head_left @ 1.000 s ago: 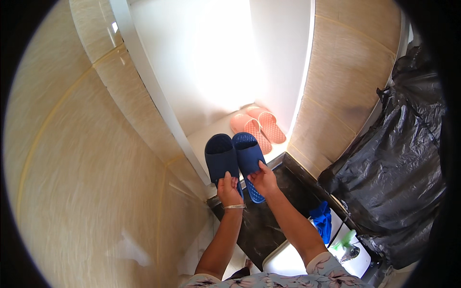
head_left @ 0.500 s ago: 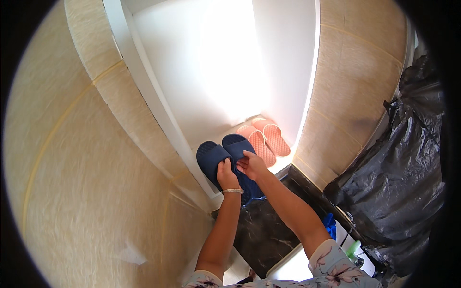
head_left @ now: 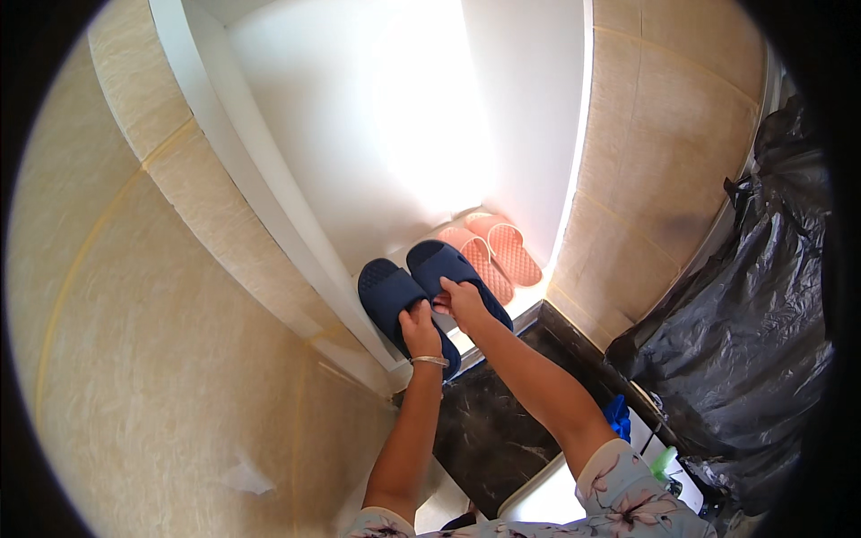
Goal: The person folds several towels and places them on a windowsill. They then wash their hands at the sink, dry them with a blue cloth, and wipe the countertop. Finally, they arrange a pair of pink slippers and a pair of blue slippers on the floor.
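A pair of navy slide slippers is in my hands at the near edge of a white alcove. My left hand [head_left: 421, 330] grips the left navy slipper [head_left: 387, 294] at its strap, thumb and fingers closed at the strap's edge. On the right navy slipper [head_left: 435, 264], my right hand [head_left: 461, 303] pinches the strap in the same way. Both slippers point away from me, toes toward the back. Just beyond and to the right lies a pair of pink slippers, one pink slipper [head_left: 484, 260] beside the other pink slipper [head_left: 515, 253].
White walls [head_left: 305, 108] close in the alcove, with beige tile [head_left: 659, 170] on either side. A dark marbled ledge [head_left: 489, 430] lies below my forearms. At the right hangs a black plastic bag [head_left: 744, 314], near a blue item [head_left: 616, 417] and a green one [head_left: 664, 462].
The two navy slippers have moved apart, opening a gap between their heels. The right one has shifted toward the pink pair and now lies more slanted. My hands remain on the straps.
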The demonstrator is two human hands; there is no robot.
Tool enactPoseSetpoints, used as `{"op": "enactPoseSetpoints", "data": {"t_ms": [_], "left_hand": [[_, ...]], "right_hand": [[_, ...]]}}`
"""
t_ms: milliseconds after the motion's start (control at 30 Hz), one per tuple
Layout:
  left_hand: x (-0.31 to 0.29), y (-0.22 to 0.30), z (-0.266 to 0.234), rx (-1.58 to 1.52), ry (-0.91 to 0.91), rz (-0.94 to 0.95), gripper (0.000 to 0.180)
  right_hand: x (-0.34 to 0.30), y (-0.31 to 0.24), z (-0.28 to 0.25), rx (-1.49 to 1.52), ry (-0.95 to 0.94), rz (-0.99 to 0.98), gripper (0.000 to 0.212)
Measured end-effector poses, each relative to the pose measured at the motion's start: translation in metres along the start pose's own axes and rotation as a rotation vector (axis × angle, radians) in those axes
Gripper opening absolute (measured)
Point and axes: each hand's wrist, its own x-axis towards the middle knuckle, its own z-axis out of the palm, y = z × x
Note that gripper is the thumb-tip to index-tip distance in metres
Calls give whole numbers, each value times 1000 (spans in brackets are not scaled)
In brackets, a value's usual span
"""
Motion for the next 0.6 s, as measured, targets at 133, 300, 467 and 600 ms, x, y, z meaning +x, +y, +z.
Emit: {"op": "enactPoseSetpoints", "data": {"t_ms": [133,300,467,600], "left_hand": [[8,-1,4,-34,-1,-7,36],[43,1,-19,89,23,-105,44],[29,-11,-7,30,5,-66,66],[36,-24,-9,86,-35,-82,89]], "right_hand": [[18,-14,3,-50,-48,95,24],[14,-21,33,-89,-66,152,25],[33,-14,23,-176,-18,119,26],[47,-9,10,-140,3,181,31]]}}
